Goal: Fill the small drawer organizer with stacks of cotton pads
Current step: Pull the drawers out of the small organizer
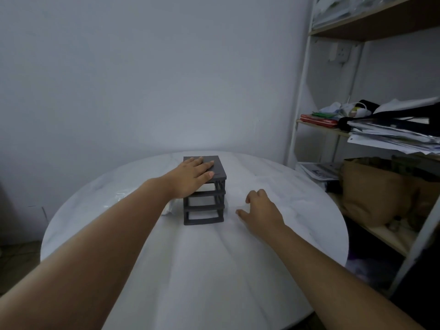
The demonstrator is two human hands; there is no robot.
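Note:
A small dark grey drawer organizer point(204, 210) stands near the middle of the round white table point(214, 270). Its three front slots look open, with no drawers showing in them. My left hand point(192, 176) lies flat on the organizer's top, fingers spread, thumb at the front edge. My right hand point(260, 210) hovers just right of the organizer, fingers curled downward, and I cannot make out anything in it. A clear plastic bag with white cotton pads point(170, 207) lies left of the organizer, mostly hidden behind my left forearm.
A white-framed shelf unit point(300, 96) stands to the right of the table, loaded with papers, a black bag and a brown paper bag point(371, 194). A plain wall lies behind the table. The table's near edge curves at the bottom.

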